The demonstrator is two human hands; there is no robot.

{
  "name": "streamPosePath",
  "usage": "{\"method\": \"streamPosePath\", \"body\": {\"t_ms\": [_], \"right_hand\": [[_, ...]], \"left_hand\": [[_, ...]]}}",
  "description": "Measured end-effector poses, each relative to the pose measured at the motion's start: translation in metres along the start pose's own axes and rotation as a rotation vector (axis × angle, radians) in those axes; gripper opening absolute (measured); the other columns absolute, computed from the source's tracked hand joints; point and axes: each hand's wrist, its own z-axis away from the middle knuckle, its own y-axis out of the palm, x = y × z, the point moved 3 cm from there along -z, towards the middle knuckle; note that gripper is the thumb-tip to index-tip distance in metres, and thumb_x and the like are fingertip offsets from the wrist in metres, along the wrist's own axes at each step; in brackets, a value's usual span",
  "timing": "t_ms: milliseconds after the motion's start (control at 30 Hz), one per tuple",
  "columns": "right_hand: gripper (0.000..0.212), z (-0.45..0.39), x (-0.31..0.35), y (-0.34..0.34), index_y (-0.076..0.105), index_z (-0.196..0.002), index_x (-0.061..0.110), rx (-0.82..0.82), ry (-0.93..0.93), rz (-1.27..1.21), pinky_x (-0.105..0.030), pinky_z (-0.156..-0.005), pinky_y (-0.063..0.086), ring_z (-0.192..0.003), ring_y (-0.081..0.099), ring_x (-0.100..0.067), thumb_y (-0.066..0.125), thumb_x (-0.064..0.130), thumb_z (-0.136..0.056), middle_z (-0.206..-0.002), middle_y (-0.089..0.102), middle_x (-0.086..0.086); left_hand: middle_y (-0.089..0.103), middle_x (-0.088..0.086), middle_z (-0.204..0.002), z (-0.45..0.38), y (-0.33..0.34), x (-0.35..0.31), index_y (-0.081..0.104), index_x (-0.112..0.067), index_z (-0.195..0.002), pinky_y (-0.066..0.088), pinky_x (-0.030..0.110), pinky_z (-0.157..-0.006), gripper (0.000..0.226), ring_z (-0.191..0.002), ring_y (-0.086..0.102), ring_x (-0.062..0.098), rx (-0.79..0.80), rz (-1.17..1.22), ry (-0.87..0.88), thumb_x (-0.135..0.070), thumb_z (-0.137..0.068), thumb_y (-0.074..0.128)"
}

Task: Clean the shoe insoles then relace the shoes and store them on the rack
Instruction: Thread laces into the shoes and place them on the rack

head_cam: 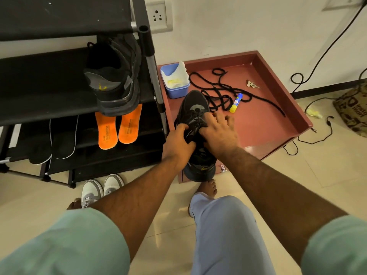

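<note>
Two hands on black shoe (195,108) — left hand (179,141) grips tongue, right hand (217,132) pinches lace.

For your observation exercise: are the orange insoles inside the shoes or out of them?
Out. Both orange insoles lie bare, side by side, on a lower shelf of the rack, under the black shoe stored above.

**Domestic room, shoe storage corner**

Home interior. Black tiered shoe rack (65,108) stands against a plain white wall (228,24) bearing a socket (157,15); glossy beige floor tiles (297,175); 1 pair of white sneakers (101,188) beside the rack.
</note>
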Motion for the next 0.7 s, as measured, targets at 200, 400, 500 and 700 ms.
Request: {"method": "streamPosePath", "body": {"t_ms": [200,400,500,700], "right_hand": [[0.033,-0.002,0.003,-0.003,0.066,-0.111,0.026,0.01,-0.113,-0.016,-0.054,-0.105,0.028,-0.133,0.02,-0.032,0.07,0.032,-0.079,-0.151,0.018,-0.005],[0.015,-0.001,-0.015,0.006,0.074,-0.096,0.004,-0.249,0.245,-0.971,0.004,-0.085,0.03,-0.107,0.049,-0.006,0.064,0.007,-0.086,-0.122,0.054,-0.001],[0.009,0.0,-0.013,0.019,0.07,-0.079,0.016,-0.304,0.545,-1.283,-0.011,-0.079,0.049,-0.086,0.056,-0.006,0.067,0.01,-0.085,-0.095,0.055,0.008],[0.024,-0.006,-0.013,0.024,0.058,-0.061,0.016,-0.201,1.016,-1.783,-0.041,-0.072,0.059,-0.073,0.065,-0.027,0.064,0.004,-0.082,-0.071,0.065,-0.009]], "left_hand": [[0.053,0.001,-0.126,-0.001,-0.004,0.002,0.053,-0.026,-0.135,0.053,0.027,-0.083,0.048,-0.107,0.059,0.018,-0.01,0.029,0.026,-0.016,-0.09,0.065],[0.06,0.003,-0.126,-0.003,-0.002,0.011,0.058,-0.023,-0.132,0.054,0.016,-0.065,0.042,-0.109,0.061,0.019,-0.064,0.176,-0.031,-0.012,-0.091,0.064],[0.056,0.003,-0.134,-0.002,0.004,0.011,0.054,-0.023,-0.138,0.057,0.023,-0.073,0.047,-0.117,0.058,0.022,-0.063,0.191,-0.048,-0.013,-0.093,0.063],[0.05,0.004,-0.138,0.004,0.008,0.003,0.049,-0.024,-0.144,0.052,0.043,-0.099,0.051,-0.12,0.055,0.025,-0.045,0.067,-0.069,-0.017,-0.095,0.062]]}}
